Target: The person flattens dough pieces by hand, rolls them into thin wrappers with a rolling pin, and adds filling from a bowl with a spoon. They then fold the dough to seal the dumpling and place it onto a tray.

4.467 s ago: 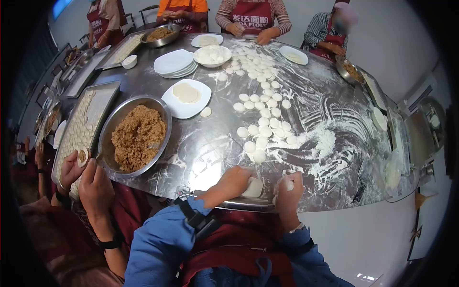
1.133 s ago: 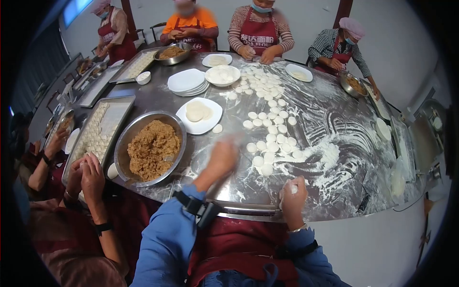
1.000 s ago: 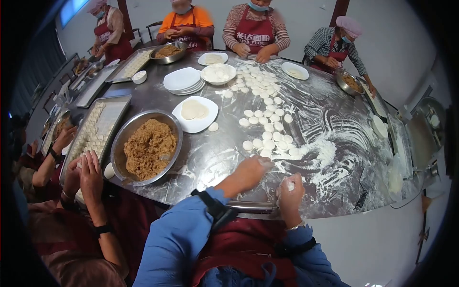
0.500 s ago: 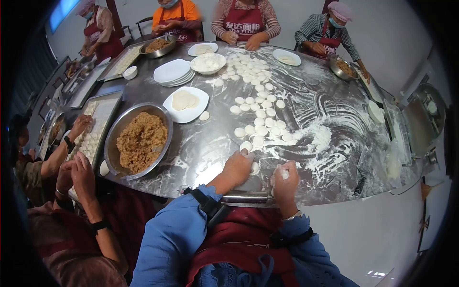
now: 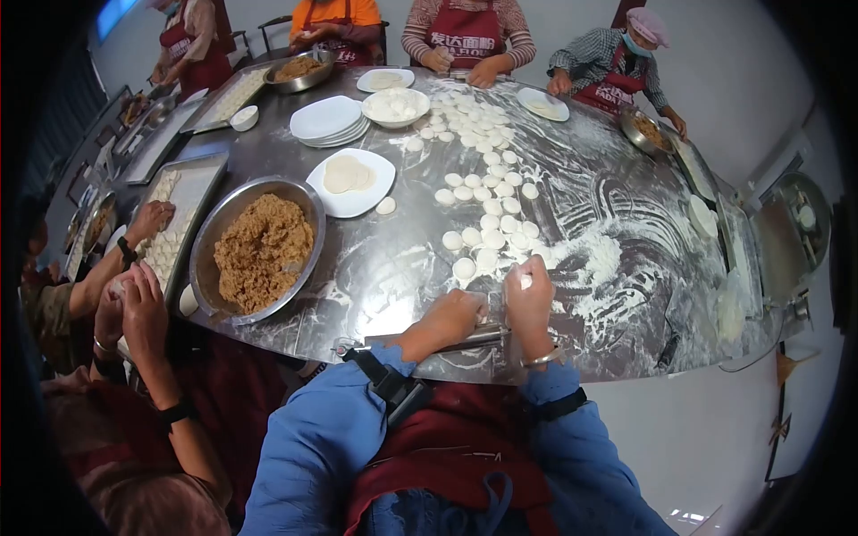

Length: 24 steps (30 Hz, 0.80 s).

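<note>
My left hand (image 5: 451,318) is at the near table edge, palm down with curled fingers. Whitish material shows at its fingertips, but what they grip is hidden. A shiny metal cylinder (image 5: 487,336), like a rolling pin, lies under and beside this hand along the edge. To its right, my right hand (image 5: 531,304) is raised in a closed fist. A small white piece of dough (image 5: 525,281) shows between its fingers. Just beyond both hands, several flat round dough pieces (image 5: 464,269) lie on the floury steel table (image 5: 402,241).
Left of me stand a bowl of brown filling (image 5: 264,255), a plate of wrappers (image 5: 349,176), stacked plates (image 5: 327,118) and a tray of dumplings (image 5: 183,219). A co-worker's hands (image 5: 141,304) work close on the left. Loose flour (image 5: 594,259) lies right.
Both hands have moved slightly; my right fist has risen against the table. The dough round formerly beside my left fingertips no longer shows there. More of the metal cylinder is visible.
</note>
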Each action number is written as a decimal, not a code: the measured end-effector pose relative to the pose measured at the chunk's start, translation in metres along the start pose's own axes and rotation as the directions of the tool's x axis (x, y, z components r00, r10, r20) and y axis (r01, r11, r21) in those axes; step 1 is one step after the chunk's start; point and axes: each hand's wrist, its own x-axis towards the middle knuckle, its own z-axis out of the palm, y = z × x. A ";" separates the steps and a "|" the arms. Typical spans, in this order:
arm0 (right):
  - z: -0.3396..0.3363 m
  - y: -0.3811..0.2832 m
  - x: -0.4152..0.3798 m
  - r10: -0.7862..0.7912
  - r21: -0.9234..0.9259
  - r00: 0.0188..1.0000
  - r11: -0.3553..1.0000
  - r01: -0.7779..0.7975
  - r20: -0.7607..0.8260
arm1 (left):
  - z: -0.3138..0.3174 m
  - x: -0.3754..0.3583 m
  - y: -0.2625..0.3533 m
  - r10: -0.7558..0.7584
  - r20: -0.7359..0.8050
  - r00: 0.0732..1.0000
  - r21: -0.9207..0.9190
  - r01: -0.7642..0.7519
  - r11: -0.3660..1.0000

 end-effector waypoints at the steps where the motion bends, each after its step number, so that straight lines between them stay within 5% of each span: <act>1: 0.004 0.001 0.000 -0.063 -0.011 0.997 0.998 0.062 -0.040 | 0.002 -0.001 -0.001 -0.010 -0.008 1.000 -0.014 0.010 1.000; 2: -0.001 0.006 -0.012 -0.059 -0.013 0.998 0.998 0.058 -0.036 | 0.005 -0.003 -0.001 -0.017 -0.014 1.000 -0.030 0.016 0.999; 4: -0.016 0.020 -0.040 0.241 0.093 0.970 0.965 -0.244 0.035 | -0.001 -0.012 -0.002 0.111 0.007 0.994 0.040 -0.112 0.993; 6: -0.021 0.024 -0.053 0.190 0.108 0.982 0.976 -0.189 0.005 | -0.010 -0.019 0.005 -0.091 0.030 0.995 0.008 0.091 0.996; 14: 0.022 -0.001 0.013 -0.063 -0.082 0.996 0.995 0.059 -0.056 | 0.002 -0.001 0.002 -0.154 -0.137 0.978 -0.066 0.146 0.987; 16: -0.002 0.000 -0.013 0.084 -0.017 0.996 0.996 -0.084 -0.005 | 0.000 -0.010 -0.004 0.046 -0.119 0.992 0.014 -0.044 0.999; 20: -0.020 0.016 -0.050 0.266 0.168 0.964 0.950 -0.262 -0.001 | -0.011 -0.024 0.005 -0.079 -0.045 0.996 -0.036 0.078 0.996; 24: 0.015 -0.005 0.009 0.040 -0.013 0.999 0.999 -0.041 -0.036 | -0.002 -0.007 0.012 -0.182 -0.107 0.977 0.015 0.185 0.983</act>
